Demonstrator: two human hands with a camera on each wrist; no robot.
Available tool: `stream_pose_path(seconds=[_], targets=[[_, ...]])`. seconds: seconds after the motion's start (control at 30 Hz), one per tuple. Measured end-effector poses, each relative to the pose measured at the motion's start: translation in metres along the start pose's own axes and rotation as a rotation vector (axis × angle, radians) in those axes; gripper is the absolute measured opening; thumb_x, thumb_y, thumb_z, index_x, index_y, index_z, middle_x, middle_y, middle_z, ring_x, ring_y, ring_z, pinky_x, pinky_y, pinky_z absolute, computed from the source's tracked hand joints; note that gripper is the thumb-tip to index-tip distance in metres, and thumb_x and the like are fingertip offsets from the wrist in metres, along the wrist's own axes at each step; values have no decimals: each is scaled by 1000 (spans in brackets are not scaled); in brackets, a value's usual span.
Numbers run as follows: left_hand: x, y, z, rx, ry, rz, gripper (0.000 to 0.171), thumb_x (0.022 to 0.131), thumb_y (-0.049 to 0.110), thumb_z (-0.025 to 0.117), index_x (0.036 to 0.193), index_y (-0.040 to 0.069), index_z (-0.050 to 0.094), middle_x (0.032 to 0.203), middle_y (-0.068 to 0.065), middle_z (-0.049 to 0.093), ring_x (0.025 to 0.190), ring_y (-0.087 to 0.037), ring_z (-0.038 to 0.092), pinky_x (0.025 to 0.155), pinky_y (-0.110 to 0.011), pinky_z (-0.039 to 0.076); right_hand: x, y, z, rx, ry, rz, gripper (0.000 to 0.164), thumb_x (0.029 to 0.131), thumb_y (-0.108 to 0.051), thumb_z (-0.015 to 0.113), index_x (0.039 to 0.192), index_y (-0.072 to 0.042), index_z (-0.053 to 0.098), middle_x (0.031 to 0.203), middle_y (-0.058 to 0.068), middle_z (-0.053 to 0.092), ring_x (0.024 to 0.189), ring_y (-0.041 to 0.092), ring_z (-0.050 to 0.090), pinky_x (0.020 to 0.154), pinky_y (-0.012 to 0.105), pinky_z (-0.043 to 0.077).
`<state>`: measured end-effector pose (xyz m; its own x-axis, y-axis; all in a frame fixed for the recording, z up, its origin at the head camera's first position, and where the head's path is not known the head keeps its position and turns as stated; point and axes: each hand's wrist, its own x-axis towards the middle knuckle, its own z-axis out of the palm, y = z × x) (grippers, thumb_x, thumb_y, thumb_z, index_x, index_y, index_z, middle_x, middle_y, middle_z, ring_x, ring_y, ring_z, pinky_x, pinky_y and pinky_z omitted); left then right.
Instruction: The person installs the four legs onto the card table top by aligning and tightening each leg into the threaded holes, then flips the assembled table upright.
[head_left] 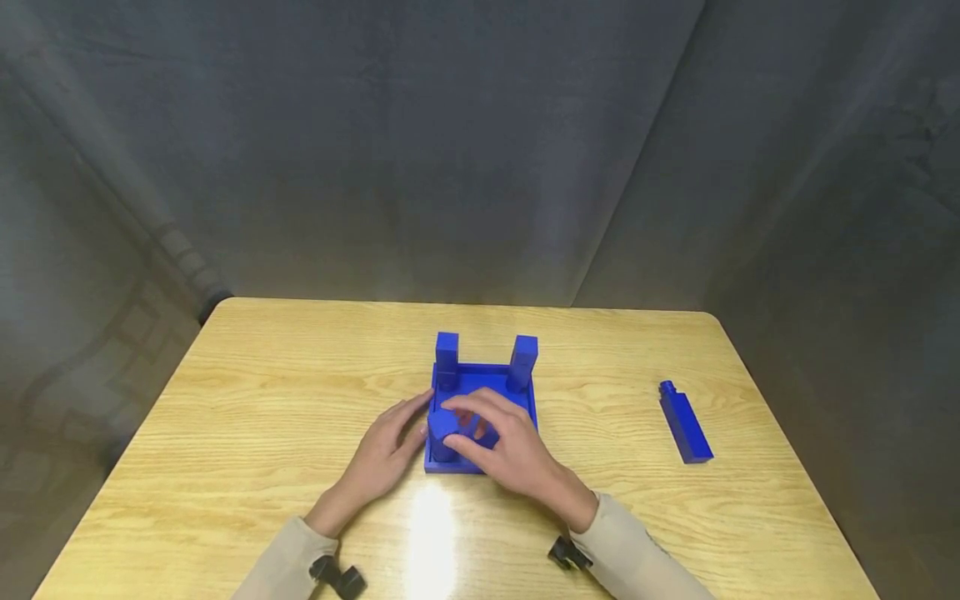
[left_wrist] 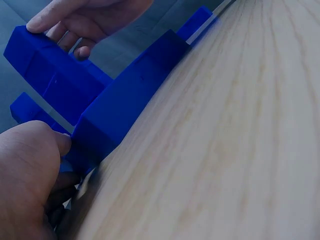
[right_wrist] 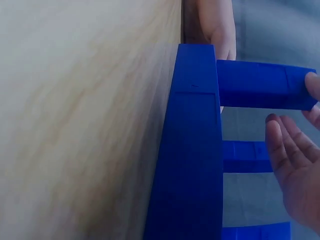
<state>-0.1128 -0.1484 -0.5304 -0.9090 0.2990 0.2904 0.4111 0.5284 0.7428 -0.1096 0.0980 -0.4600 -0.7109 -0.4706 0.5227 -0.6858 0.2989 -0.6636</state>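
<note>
A square blue tabletop with a raised rim lies on the wooden table, and three square blue legs stand up from its corners. Thumb and index finger of my right hand pinch the top end of the near-left leg; the other fingers are off it. My left hand rests along the left side of the tabletop, fingers extended, its thumb touching the edge near the corner in the left wrist view. The far-left leg and far-right leg stand untouched behind.
A loose blue leg with a threaded end lies on the right part of the wooden table. Grey curtains hang behind the table and at both sides.
</note>
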Motion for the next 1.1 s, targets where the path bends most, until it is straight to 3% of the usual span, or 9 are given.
stream_pose_path(seconds=[0.17, 0.37, 0.53, 0.63, 0.77, 0.93, 1.1], targets=[[0, 0, 1, 5, -4, -14, 53, 114, 23, 63, 165, 13, 54, 163, -14, 60, 147, -45, 57, 123, -72, 41, 0, 0, 0, 16, 4, 23, 40, 93, -11, 91, 129, -11, 74, 113, 2, 75, 89, 22, 73, 73, 23, 64], [0, 0, 1, 9, 0, -9, 53, 114, 23, 63, 165, 12, 54, 162, -15, 60, 147, -45, 58, 123, -71, 42, 0, -2, 1, -12, -1, 29, 43, 91, -8, 92, 128, -9, 71, 113, 6, 77, 91, 18, 75, 80, 28, 66], [0, 1, 1, 5, 2, -2, 53, 114, 22, 63, 165, 10, 54, 162, -15, 60, 147, -45, 57, 123, -71, 42, -1, -3, 1, -36, -35, 30, 54, 94, -12, 90, 144, -10, 68, 109, 4, 75, 95, 18, 74, 82, 31, 67], [0, 1, 0, 5, 0, -7, 53, 114, 22, 62, 165, 10, 54, 163, -15, 59, 148, -45, 57, 124, -71, 41, -1, -4, 1, -44, -68, 13, 59, 99, -15, 86, 155, -15, 66, 106, 4, 69, 90, 20, 69, 73, 34, 65], [0, 1, 0, 6, -4, -11, 53, 114, 22, 62, 165, 11, 54, 163, -14, 59, 149, -44, 56, 124, -71, 41, -2, -4, 0, -37, -104, 12, 51, 105, -19, 79, 155, -19, 68, 106, 3, 64, 85, 25, 62, 64, 40, 58], [0, 1, 0, 0, 4, 0, 53, 114, 20, 64, 164, 10, 54, 162, -14, 60, 148, -44, 57, 123, -70, 42, -3, -4, 0, -21, -117, 44, 46, 109, -20, 71, 155, -19, 67, 112, -3, 67, 98, 22, 69, 73, 42, 62], [0, 0, 0, 0, 4, -2, 53, 114, 22, 63, 165, 12, 54, 162, -13, 60, 147, -44, 58, 123, -70, 42, -3, -3, 2, -1, -70, 63, 41, 107, -15, 74, 147, -14, 71, 114, -2, 73, 105, 15, 73, 89, 39, 67]])
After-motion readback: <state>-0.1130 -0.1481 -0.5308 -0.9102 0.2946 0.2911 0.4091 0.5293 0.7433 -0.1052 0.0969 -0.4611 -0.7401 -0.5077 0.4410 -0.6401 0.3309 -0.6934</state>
